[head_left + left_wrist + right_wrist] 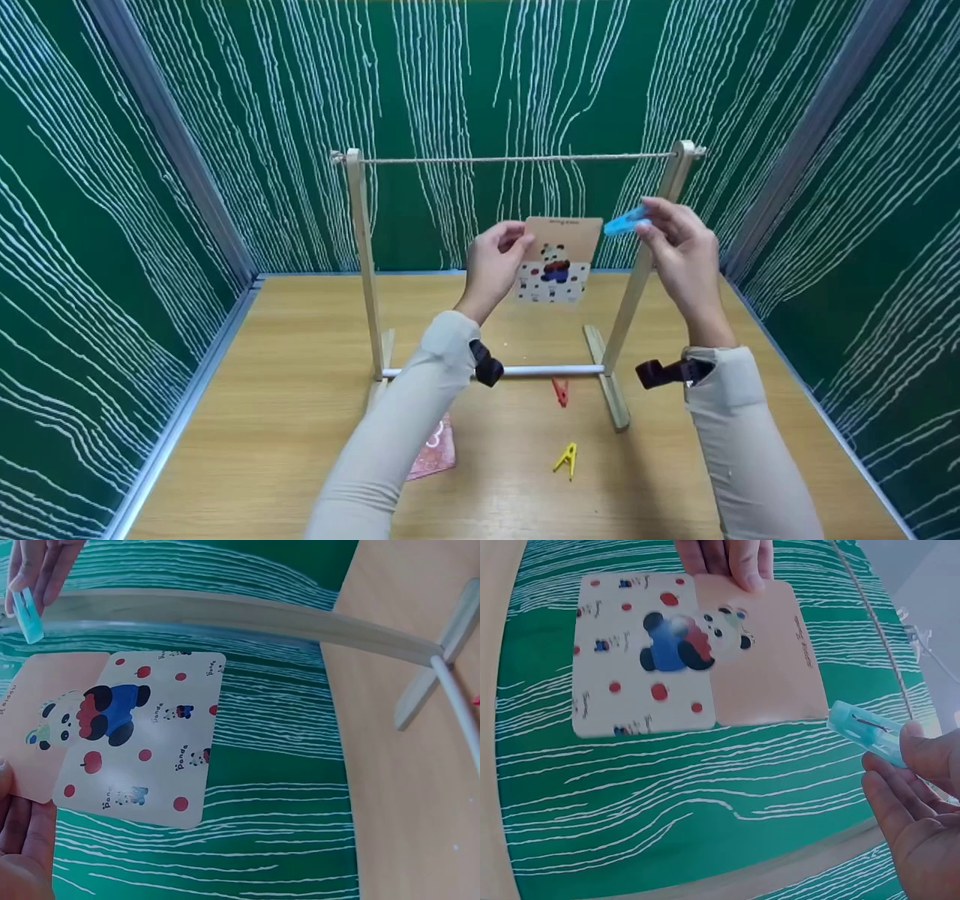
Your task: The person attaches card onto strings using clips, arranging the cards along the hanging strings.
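Note:
My left hand [495, 266] pinches the left edge of a panda-printed card [556, 259], peach on top and white with red dots below, held upright under the rope [517, 159]. The right hand [682, 251] pinches a light blue clothespin [626, 221] between thumb and fingers. In the right wrist view the clothespin's tip [844, 718] lies at or very near the card's [765, 675] top corner; I cannot tell whether they touch. On the table below lie a red clothespin [561, 391] and a yellow clothespin [566, 460].
The rope is strung between two wooden posts, the left post [362, 262] and the right post [637, 300], joined low down by a white bar [555, 370]. A pink patterned item [439, 454] lies partly behind the left sleeve. Green walls with white lines surround the wooden table [285, 450].

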Demonstrator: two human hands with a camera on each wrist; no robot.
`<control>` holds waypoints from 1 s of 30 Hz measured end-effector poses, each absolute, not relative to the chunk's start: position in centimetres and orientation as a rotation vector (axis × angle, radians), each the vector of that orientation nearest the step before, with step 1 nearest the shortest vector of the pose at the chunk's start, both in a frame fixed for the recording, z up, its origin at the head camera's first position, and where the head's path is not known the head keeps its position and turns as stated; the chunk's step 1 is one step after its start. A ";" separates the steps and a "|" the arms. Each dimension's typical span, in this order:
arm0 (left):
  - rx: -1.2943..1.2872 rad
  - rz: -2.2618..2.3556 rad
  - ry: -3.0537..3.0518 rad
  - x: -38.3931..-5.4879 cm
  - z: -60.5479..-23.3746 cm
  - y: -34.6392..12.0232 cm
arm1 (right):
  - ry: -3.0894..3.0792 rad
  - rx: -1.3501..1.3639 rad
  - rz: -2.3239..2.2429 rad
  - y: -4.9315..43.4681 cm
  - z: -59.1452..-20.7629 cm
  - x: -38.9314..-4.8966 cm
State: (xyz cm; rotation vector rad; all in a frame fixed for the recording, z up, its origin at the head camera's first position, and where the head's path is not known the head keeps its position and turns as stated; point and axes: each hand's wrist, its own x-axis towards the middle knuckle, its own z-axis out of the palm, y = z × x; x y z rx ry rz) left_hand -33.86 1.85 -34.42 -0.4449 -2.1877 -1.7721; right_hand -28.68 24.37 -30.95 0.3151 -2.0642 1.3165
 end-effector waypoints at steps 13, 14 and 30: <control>-0.430 -1.789 -2.141 -34.4 -31.8 3.6 | -1.924 0.246 1.279 23.9 -27.4 -29.4; -0.436 -1.783 -2.138 -34.5 -31.7 3.8 | -1.905 0.242 1.284 23.9 -27.2 -29.5; -0.516 -1.765 -2.074 -35.4 -30.3 5.3 | -1.746 0.256 1.307 24.3 -25.2 -30.4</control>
